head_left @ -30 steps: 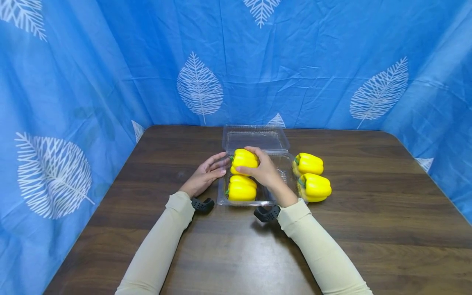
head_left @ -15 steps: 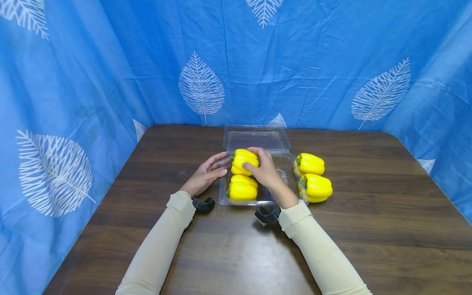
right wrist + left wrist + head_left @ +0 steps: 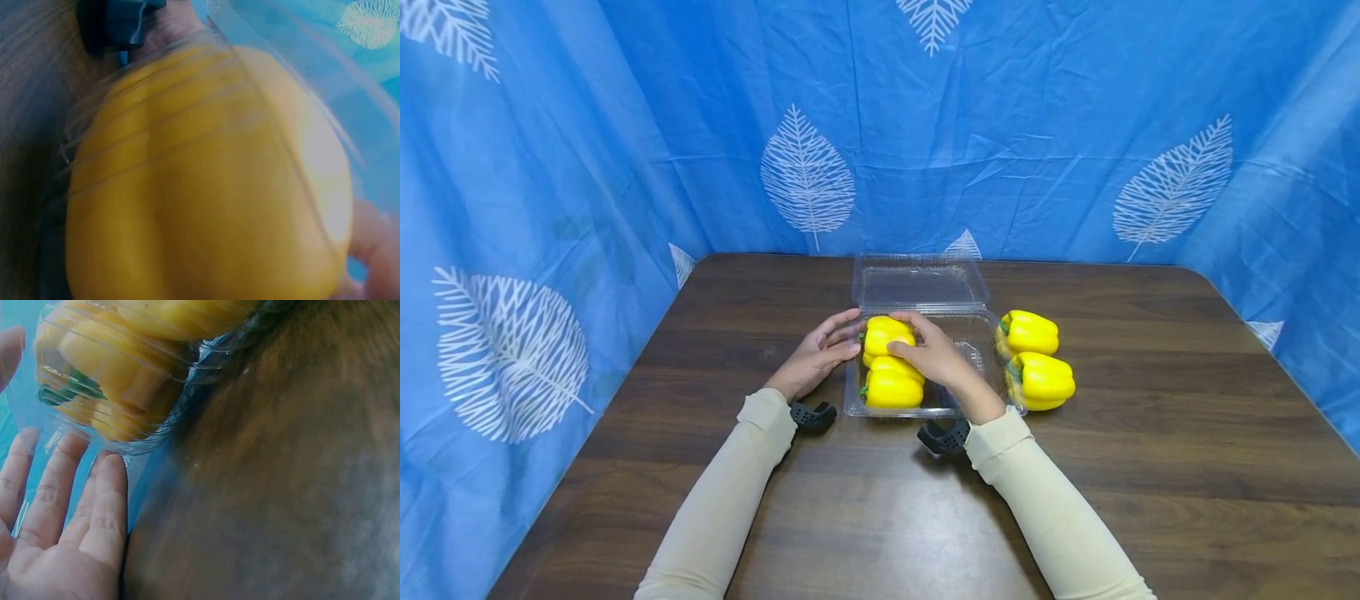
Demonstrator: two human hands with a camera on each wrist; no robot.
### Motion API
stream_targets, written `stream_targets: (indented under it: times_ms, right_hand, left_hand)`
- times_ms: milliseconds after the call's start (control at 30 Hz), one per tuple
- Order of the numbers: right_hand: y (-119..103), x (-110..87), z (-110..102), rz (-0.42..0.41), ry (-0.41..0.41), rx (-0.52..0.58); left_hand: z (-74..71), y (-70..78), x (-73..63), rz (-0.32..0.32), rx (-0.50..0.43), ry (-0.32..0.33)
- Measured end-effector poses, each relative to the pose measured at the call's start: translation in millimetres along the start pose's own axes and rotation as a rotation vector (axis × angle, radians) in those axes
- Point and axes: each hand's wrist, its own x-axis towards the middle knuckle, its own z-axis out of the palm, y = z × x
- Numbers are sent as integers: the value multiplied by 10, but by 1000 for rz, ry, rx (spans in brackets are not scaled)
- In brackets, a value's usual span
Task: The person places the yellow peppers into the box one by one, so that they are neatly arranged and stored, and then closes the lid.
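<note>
A clear plastic clamshell container (image 3: 955, 412) lies with its lid folded back, two yellow bell peppers in its left half. My right hand (image 3: 934, 357) grips the farther bell pepper (image 3: 886, 336), thumb on the near side and fingers at the far side. The nearer bell pepper (image 3: 892, 387) sits against it, stem to the left. Fingers loosely extended, my left hand (image 3: 808, 357) stands at the container's left side. In the left wrist view, the fingertips (image 3: 112, 465) are at the clear ribbed wall; firm contact is unclear. A yellow bell pepper (image 3: 200, 187) fills the right wrist view behind plastic.
Two more yellow bell peppers, one far (image 3: 1032, 332) and one near (image 3: 1045, 382), lie on the table just right of the container. The transparent lid (image 3: 921, 283) stretches toward the table's back edge. Blue leaf-print curtains (image 3: 910, 192) hang behind the brown wooden table (image 3: 1150, 375).
With the farther bell pepper, my right hand has moved slightly left, nearer and down, so the pepper sits lower in the container. The left hand has stayed in place.
</note>
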Motion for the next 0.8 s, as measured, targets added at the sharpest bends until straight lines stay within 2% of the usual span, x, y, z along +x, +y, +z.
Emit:
stream_targets:
  times_ms: [367,633,800]
  right_hand:
    - [-19,6,-1,5,-29,-57]
    - [-16,0,-27,3,-19,-16]
    - [-47,-37,-98,-27,-26,-76]
  left_hand:
    - [-18,8,-26,5,-8,-1]
    - [-13,-2,-5,-6,6,7]
    - [-3,-1,17,-1,6,0]
